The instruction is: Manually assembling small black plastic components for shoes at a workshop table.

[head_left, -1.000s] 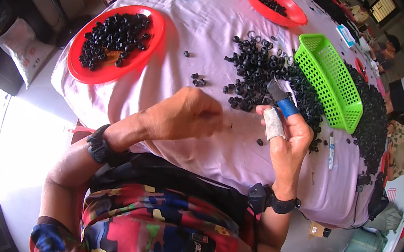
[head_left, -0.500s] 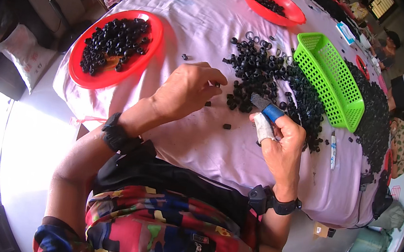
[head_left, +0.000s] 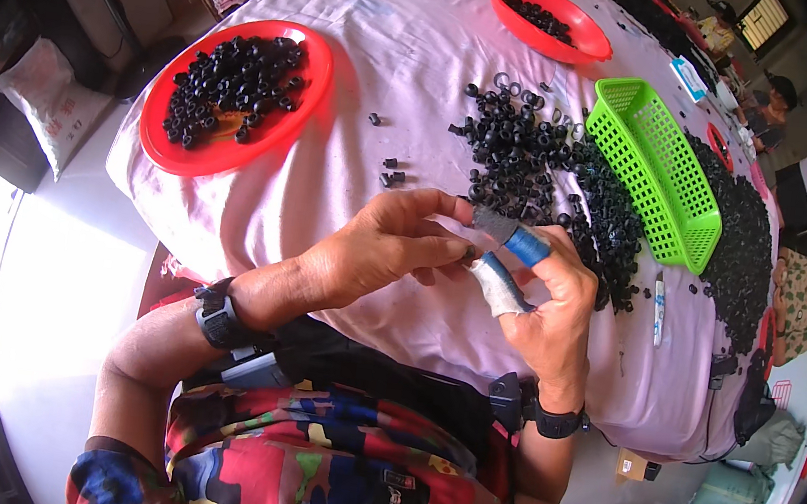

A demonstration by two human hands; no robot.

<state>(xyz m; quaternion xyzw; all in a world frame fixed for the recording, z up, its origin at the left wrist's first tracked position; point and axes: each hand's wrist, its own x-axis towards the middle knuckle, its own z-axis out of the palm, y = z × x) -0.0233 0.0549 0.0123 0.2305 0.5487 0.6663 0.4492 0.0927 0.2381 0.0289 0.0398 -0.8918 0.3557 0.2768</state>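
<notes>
My left hand (head_left: 389,250) and my right hand (head_left: 559,296) meet above the near part of the table, fingertips together. Between them shows a bit of a small black part (head_left: 471,254), pinched and mostly covered by the fingers. Blue, grey and whitish tape wraps my right thumb and forefinger. Just beyond my hands spreads a pile of small black ring-like parts (head_left: 517,150). A few loose black parts (head_left: 392,179) lie beyond my left hand.
A red basin (head_left: 316,105) with black parts stands at the left, another red basin (head_left: 600,49) at the far side. Right of the pile sits a green basket (head_left: 651,162), with a white pen (head_left: 659,312) nearby. Other people sit around the pink-clothed table (head_left: 386,69).
My hands have come together, the left moving right and nearer, the right fingers turning to meet it. Loose black parts now show where my left hand was.
</notes>
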